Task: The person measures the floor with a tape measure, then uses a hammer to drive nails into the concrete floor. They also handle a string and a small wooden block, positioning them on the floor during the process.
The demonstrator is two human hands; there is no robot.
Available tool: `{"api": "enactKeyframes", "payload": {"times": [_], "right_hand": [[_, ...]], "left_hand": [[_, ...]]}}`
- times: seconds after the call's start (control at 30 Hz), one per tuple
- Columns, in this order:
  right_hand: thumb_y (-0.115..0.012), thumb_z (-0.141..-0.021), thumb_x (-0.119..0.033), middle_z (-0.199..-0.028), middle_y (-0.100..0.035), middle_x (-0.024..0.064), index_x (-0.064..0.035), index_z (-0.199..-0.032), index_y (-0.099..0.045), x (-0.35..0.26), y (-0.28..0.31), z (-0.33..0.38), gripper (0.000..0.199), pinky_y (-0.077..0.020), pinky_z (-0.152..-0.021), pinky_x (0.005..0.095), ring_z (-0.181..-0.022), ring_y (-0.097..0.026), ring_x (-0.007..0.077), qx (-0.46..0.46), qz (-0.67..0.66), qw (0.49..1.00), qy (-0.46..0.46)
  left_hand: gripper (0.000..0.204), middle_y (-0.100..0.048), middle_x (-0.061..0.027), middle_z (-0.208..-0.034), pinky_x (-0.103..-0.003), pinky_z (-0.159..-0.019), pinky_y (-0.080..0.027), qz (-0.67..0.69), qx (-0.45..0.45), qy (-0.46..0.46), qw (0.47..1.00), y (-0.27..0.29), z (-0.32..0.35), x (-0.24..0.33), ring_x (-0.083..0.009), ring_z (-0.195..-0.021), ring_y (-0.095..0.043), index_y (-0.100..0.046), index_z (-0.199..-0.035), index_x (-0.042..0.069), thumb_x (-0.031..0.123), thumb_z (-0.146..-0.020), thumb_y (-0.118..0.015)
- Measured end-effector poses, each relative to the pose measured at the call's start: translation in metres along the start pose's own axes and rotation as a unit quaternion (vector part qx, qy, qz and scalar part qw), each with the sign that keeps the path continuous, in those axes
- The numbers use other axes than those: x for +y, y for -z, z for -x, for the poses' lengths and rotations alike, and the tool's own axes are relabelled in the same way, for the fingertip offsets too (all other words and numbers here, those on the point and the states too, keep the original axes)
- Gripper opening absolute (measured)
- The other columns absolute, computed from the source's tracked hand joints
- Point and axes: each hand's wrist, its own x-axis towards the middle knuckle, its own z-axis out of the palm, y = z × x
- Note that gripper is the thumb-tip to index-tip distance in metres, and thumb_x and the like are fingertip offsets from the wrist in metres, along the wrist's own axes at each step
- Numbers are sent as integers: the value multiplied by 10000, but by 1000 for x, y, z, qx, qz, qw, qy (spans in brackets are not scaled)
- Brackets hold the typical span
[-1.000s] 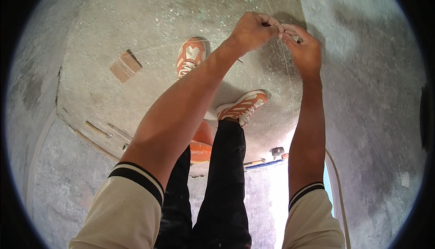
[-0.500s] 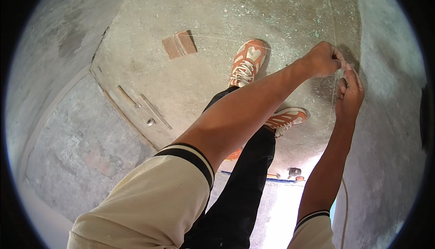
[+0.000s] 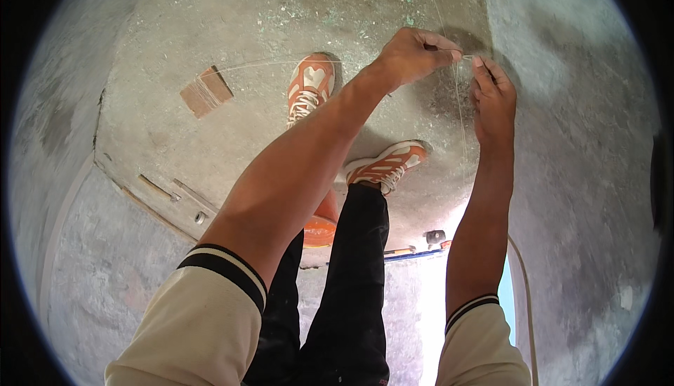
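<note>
Thin white string is pinched between the fingertips of my left hand and my right hand, with a short length showing in the small gap between them. Both hands are closed, close to the wall at the right. Below them hangs more of the string, running down along the floor side, and another strand leads up toward the top of the view. At the left, a flat brown square piece lies on the floor with string wound around it; a strand stretches from it across my shoe toward my left hand.
My orange and white shoes stand on the speckled floor. Behind them are an orange bucket, a black object and a long blue bar. Wooden strips lie at the left. A cable runs along the right wall.
The view has shifted, so hands, shoes and the wound square piece appear further left. My hands, touching before, are now slightly apart with string between them.
</note>
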Motion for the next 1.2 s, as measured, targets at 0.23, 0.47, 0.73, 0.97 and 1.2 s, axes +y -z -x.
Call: {"api": "enactKeyframes", "payload": {"times": [0.23, 0.47, 0.73, 0.97, 1.2], "right_hand": [[-648, -1021, -170, -987, -673, 85, 62, -1298, -584, -16, 5, -2, 367, -476, -782, 254, -847, -599, 124, 29, 3, 997, 66], [-617, -1036, -124, -1199, -705, 187, 35, -1260, -620, -31, -10, 12, 275, -545, -967, 309, -1121, -687, 219, 47, -9, 984, 169], [-688, -989, -72, -1065, -746, 140, 27, -1137, -698, -25, -10, 9, 179, -556, -918, 290, -1049, -703, 183, 90, 45, 966, 239], [-713, -966, -77, -1073, -754, 78, -37, -1096, -766, -17, -9, 14, 146, -526, -890, 288, -1008, -685, 148, 92, 143, 960, 224], [-727, -954, -111, -1110, -755, 99, -24, -1108, -750, -15, -9, 3, 179, -524, -905, 316, -1033, -687, 171, 67, 199, 943, 258]], "left_hand": [[268, -770, -61, -994, -300, -860, -526, -49, 0, -3, 999, -5, -5, 4, -134, -911, -669, -799, -1090, 76, 291, -929, -786], [268, -729, -32, -880, -304, -772, -507, -78, 10, 16, 997, -2, -4, 10, -112, -803, -617, -790, -1039, 48, 296, -936, -779], [277, -752, -59, -943, -315, -820, -516, -79, -4, 2, 997, -2, -3, 13, -130, -851, -646, -787, -1070, 50, 294, -938, -774], [281, -761, -74, -976, -317, -840, -524, -96, -9, -11, 995, -1, -3, 15, -144, -874, -667, -784, -1076, 45, 290, -939, -767], [187, -717, -25, -774, -305, -672, -514, -240, 23, -103, 965, 1, -6, 16, -102, -672, -601, -796, -996, 77, 248, -945, -743]]}}
